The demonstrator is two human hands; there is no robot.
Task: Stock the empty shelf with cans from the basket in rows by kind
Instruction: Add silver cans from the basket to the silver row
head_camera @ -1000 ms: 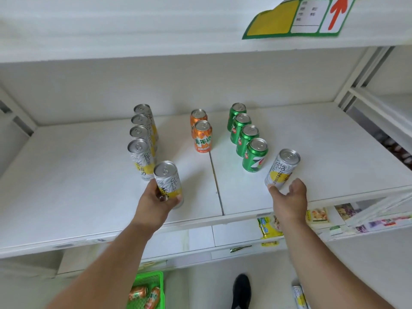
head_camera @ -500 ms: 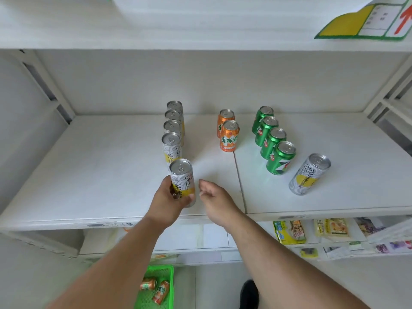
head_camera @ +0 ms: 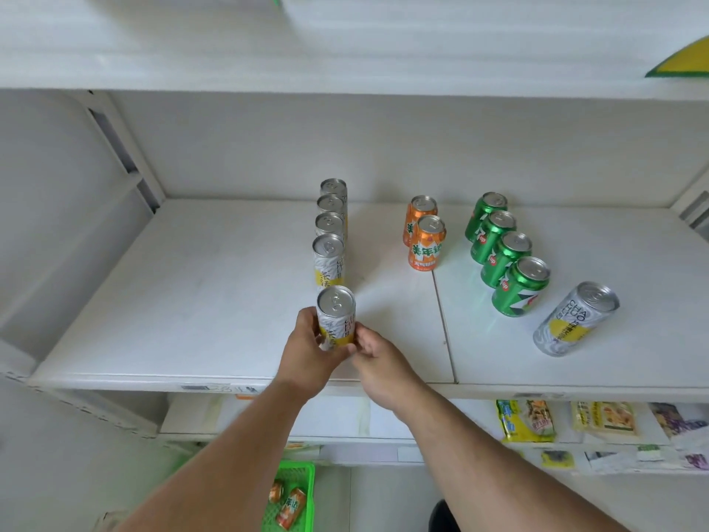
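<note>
The white shelf (head_camera: 192, 301) takes up most of what's in front of me, its board split by a seam right of centre. Below its front edge a lower shelf (head_camera: 441, 431) carries flat snack packets (head_camera: 525, 420), and down on the floor sits the green basket (head_camera: 303, 478) with orange cans (head_camera: 290, 508) lying in it. On the shelf stand three rows running front to back — four silver cans (head_camera: 329, 259) on the left, two orange ones (head_camera: 427, 241) in the middle, four green ones (head_camera: 520, 286) on the right. A stray silver can (head_camera: 573, 319) stands just right of the green row's front. At the front of the silver row, one more silver can (head_camera: 336, 318) is upright — the left hand (head_camera: 309, 353) wraps round its lower half, and the right hand (head_camera: 378, 357) pinches its right side, both clamped on it.
</note>
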